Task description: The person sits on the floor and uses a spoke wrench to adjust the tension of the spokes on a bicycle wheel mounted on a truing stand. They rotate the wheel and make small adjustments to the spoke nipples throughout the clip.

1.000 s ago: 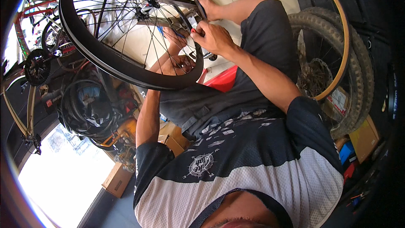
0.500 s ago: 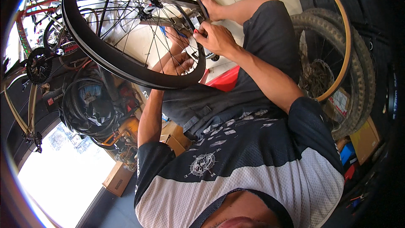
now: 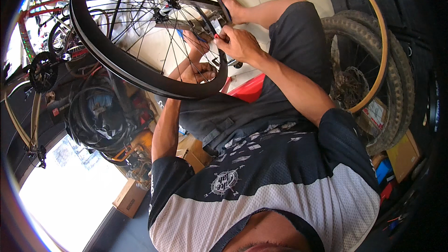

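A black deep-rimmed bicycle wheel point(image 3: 116, 59) stands tilted in front of me, its hub point(image 3: 162, 14) held between the arms of a metal wheel stand point(image 3: 196, 1). My right hand point(image 3: 240, 45) is closed at the near right side of the rim, thumb and finger pinching a small red tool point(image 3: 216, 36), mostly hidden. Behind the spokes, my left hand point(image 3: 198, 72) is close to the inner edge of the rim with its fingers curled in. What those fingers grip, if anything, is too small to make out.
Something red point(image 3: 248, 88) lies between my legs. To the right lean a tan rim point(image 3: 380, 67) and knobby-tyred wheels point(image 3: 396, 88). Bicycle frames and a crankset point(image 3: 43, 72) are at the left, above coiled black tyres point(image 3: 88, 112). A cardboard box point(image 3: 129, 198) sits lower left.
The fingers of my left hand have curled and shifted slightly by the rim. My right hand has barely moved, and the spokes have shifted a little.
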A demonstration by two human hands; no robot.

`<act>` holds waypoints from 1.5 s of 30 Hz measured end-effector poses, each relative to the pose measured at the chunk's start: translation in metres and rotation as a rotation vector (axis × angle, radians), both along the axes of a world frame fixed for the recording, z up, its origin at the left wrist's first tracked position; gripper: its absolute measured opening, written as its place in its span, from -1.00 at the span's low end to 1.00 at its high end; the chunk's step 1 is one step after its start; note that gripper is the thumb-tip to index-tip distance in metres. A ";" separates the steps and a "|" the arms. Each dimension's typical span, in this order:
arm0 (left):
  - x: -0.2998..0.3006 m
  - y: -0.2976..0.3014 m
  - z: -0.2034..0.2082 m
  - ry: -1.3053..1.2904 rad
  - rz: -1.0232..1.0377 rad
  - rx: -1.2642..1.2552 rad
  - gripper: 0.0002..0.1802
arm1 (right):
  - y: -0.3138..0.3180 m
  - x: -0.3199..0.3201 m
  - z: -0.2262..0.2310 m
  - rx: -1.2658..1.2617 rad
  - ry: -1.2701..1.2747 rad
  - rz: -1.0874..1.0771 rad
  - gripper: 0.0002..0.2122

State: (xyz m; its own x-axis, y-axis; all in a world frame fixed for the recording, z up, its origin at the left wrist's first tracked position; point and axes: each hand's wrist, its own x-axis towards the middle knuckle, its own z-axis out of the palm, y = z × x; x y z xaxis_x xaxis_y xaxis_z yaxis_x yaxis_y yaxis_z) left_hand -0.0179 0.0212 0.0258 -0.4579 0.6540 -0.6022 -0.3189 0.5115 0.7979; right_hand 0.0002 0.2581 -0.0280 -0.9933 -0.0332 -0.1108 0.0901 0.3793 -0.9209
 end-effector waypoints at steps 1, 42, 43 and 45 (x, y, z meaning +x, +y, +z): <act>0.001 0.002 0.001 0.007 -0.013 -0.011 -0.33 | 0.000 0.001 0.000 0.003 0.003 -0.001 -0.68; 0.007 -0.005 -0.005 -0.025 0.038 -0.054 -0.77 | -0.003 0.002 0.001 0.001 0.018 0.028 -0.68; 0.008 -0.005 -0.005 -0.038 0.046 -0.058 -0.77 | -0.003 0.002 0.000 0.007 0.015 0.031 -0.68; 0.006 -0.006 -0.006 -0.020 0.011 -0.065 -0.77 | -0.003 0.002 0.000 0.013 0.008 0.043 -0.68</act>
State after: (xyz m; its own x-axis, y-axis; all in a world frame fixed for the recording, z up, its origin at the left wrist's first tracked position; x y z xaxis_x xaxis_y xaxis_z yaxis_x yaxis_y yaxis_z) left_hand -0.0120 0.0151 0.0197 -0.4526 0.6079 -0.6524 -0.3402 0.5585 0.7565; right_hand 0.0022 0.2550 -0.0281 -0.9919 -0.0742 -0.1036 0.0662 0.3944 -0.9165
